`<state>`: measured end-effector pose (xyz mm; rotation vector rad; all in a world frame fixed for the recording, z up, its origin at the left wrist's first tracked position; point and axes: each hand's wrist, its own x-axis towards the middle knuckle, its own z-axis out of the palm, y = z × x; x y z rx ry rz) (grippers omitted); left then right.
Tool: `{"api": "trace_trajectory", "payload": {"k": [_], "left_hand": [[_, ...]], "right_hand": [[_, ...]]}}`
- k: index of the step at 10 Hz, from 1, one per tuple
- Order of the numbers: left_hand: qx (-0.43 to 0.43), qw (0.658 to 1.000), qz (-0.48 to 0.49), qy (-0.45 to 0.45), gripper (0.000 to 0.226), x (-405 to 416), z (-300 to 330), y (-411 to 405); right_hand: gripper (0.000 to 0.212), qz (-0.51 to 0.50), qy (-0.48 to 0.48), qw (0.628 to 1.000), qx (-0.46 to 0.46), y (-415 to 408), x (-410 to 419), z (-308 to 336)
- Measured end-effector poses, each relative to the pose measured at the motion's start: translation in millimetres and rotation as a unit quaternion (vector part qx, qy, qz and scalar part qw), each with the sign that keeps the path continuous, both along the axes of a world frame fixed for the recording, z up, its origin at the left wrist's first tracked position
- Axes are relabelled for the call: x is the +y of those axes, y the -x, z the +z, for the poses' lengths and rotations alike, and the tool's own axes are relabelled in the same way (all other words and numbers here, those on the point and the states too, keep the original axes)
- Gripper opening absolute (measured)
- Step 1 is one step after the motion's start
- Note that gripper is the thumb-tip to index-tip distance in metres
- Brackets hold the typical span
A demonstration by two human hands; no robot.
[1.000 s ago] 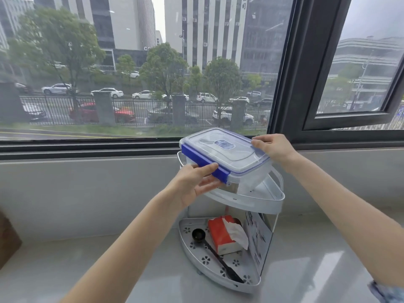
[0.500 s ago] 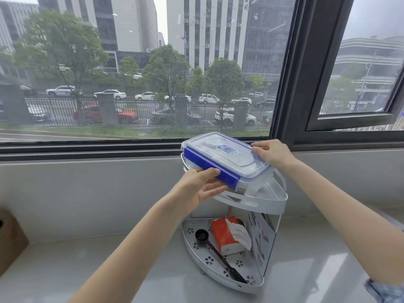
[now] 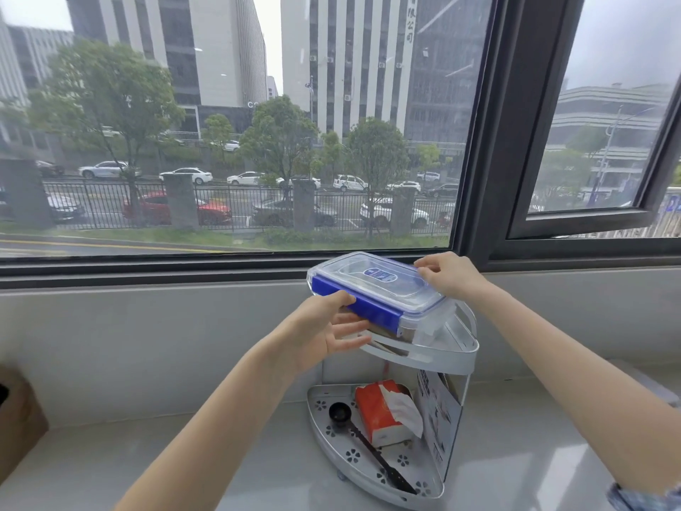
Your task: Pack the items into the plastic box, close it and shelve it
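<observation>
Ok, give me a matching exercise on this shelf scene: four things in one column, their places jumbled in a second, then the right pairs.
Things
1. plastic box
2. tissue pack
3. left hand
4. right hand

Places
A. on the far right edge of the lid
B. on the rack's top tier
C. at the blue latch side
D. on the bottom tier, beside a black scoop

Pairs: 1-B, 2-D, 3-C, 4-A
</observation>
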<state>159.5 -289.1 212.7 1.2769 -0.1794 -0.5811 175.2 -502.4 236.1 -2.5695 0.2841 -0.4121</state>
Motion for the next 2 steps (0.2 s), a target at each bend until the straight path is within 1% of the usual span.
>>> {"api": "trace_trajectory", "payload": {"k": [1,2], "left_hand": [[-0.014,1.000,0.006,-0.014,0.017,7.3,13.0,2.9],[-0.050,0.998,0.033,-0.024,0.008,17.3,27.7,8.1]], "right_hand": [[0.036,0.013,0.027,1.000,-0.002,9.5,9.8,11.2],[0.037,0.012,0.042,0.999,-0.024,19.6,21.0,26.5]]}}
